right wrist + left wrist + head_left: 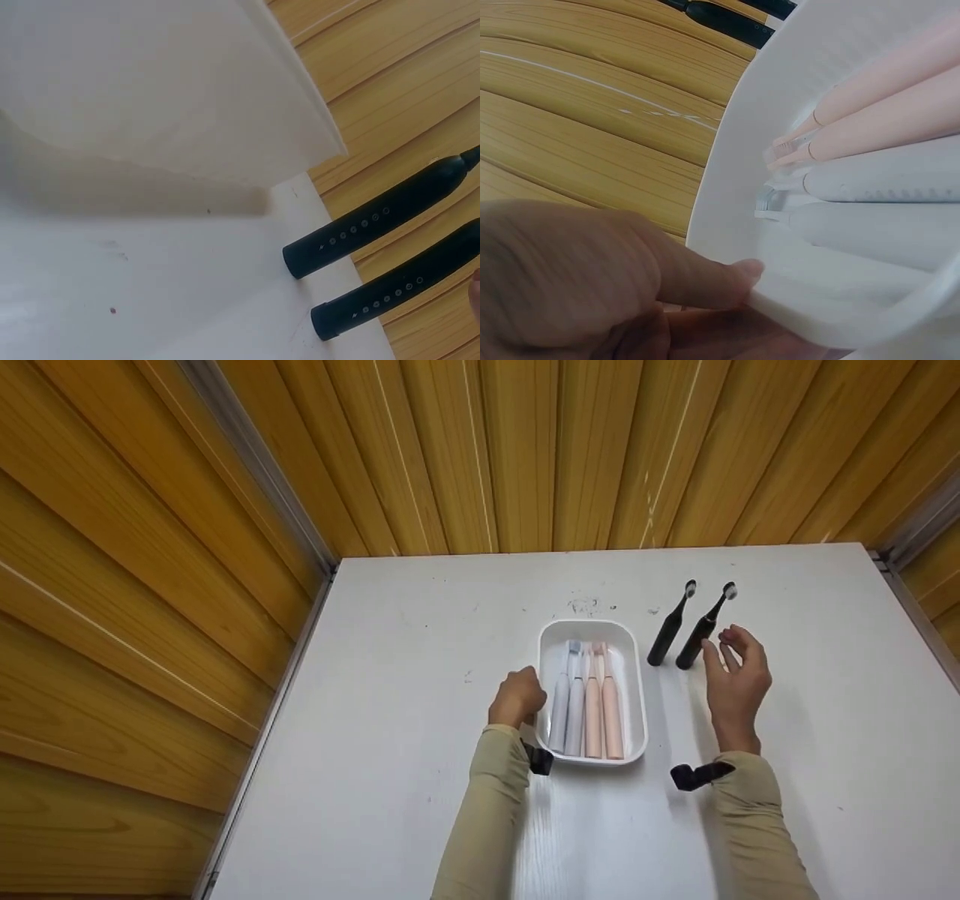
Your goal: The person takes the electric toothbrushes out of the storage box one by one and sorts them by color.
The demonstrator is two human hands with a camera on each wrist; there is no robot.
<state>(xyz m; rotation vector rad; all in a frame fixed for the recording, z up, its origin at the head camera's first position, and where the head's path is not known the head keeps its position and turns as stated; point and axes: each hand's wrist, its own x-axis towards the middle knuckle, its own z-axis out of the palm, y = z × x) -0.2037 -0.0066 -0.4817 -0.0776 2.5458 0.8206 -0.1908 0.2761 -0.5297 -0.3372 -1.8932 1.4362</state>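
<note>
My left hand (519,697) grips the left wall of a white plastic bin (643,712), and in the left wrist view its thumb (720,283) lies over the rim. Inside the bin lie two pale bluish electric toothbrushes (568,712) and two pink ones (602,712), side by side with brush heads toward the far end. Two black electric toothbrushes stand upright on the table right of the bin: a left one (666,637) and a right one (697,641). My right hand (737,679) is beside the right one, fingers loosely bent and apart, thumb tip close to its handle.
All this is on a white table (405,675) with small dark marks behind the bin. Yellow wood-grain panels (517,457) rise along the table's back and left sides. A black camera mount sits on each wrist.
</note>
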